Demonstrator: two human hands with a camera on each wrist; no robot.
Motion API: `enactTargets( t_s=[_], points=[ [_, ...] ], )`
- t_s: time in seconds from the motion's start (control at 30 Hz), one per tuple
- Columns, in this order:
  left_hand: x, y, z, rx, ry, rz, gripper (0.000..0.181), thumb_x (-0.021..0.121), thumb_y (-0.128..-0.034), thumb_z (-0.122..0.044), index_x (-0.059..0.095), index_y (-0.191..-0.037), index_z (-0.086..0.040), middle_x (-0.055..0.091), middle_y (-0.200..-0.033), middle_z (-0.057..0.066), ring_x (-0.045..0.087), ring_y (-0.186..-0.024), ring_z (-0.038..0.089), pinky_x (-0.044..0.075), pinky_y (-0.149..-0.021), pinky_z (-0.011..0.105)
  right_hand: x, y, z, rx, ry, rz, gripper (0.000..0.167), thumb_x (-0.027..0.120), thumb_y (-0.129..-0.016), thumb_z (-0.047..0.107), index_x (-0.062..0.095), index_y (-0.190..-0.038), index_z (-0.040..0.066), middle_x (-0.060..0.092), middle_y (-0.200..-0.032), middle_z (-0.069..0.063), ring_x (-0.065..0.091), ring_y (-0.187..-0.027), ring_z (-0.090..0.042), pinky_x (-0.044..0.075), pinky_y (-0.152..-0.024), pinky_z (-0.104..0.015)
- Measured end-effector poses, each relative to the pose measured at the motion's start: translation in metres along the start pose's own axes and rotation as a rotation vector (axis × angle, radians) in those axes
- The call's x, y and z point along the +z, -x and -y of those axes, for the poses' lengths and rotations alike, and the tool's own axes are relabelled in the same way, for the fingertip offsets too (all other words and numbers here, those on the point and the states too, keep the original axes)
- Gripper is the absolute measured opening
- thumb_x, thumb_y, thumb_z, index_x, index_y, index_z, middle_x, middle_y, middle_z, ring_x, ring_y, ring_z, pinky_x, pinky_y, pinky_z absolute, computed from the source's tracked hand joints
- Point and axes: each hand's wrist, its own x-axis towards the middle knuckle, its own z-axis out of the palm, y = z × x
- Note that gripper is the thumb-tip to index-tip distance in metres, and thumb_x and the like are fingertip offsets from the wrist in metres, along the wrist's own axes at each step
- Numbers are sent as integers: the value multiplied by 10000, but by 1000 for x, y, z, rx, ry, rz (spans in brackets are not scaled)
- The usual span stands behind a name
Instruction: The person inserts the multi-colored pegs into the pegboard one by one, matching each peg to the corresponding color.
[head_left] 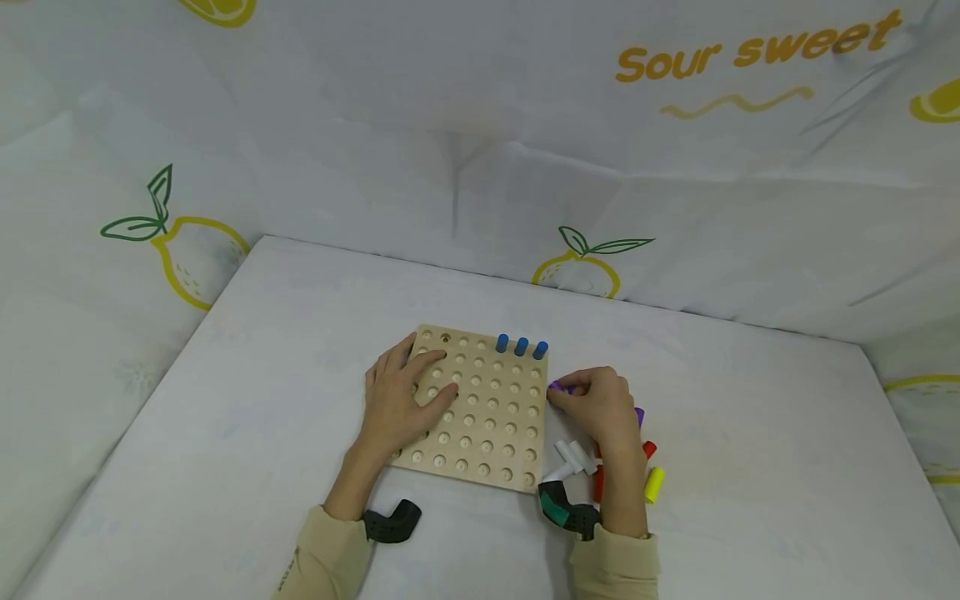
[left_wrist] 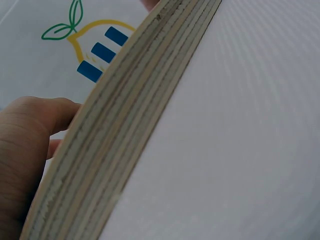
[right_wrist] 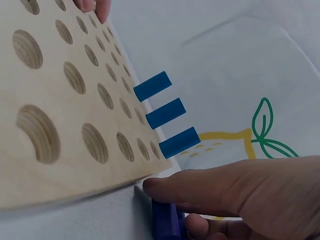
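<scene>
A square wooden pegboard (head_left: pixel 480 425) with rows of round holes lies on the table. Three blue pegs (head_left: pixel 521 347) stand upright in its far row, toward the right corner. My left hand (head_left: pixel 397 404) rests on the board's left side, thumb and fingers spread over the holes. Just off the board's right edge, my right hand (head_left: pixel 600 404) pinches a purple peg (right_wrist: pixel 165 220) between thumb and fingers. A second bit of purple shows beside that peg, partly hidden by the fingers. The left wrist view shows the board's layered edge (left_wrist: pixel 115 120) and the left thumb (left_wrist: pixel 30 135).
Around my right forearm lie loose pegs: white pegs (head_left: pixel 576 457), red pegs (head_left: pixel 649 449), a yellow peg (head_left: pixel 655 485) and another purple peg (head_left: pixel 640 416). The forearm hides part of this pile. A white lemon-print cloth (head_left: pixel 420 167) hangs behind the table.
</scene>
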Motion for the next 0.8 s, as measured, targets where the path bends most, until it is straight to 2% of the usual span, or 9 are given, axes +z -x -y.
enactTargets(
  t_s=[0.37,0.63,0.8],
  points=[
    [-1,-1,0,-21,1,20,496,713,-880,-419,689,-1311,-175,407,-1611,190,344,-1487,398,181,-1183,647,-6,2,5,-54,-35,-31,254,769,-896,203,791,-1055,6,589,-676,-35,524,-679,-172,381,-562,-274],
    [-1,-1,-1,-22,3,19,492,714,-879,-416,691,-1307,-174,405,-1612,193,346,-1487,401,182,-1182,650,-5,2,7,-145,-24,-46,279,733,-933,210,769,-1151,38,684,-953,-145,581,-908,-268,450,-673,-269],
    [-1,-1,0,-19,5,17,488,716,-879,-413,694,-1303,-175,407,-1612,196,350,-1484,403,185,-1178,647,-2,0,10,-204,-50,-55,262,711,-959,194,757,-1179,58,705,-1029,-156,604,-913,-275,471,-738,-265]
  ],
)
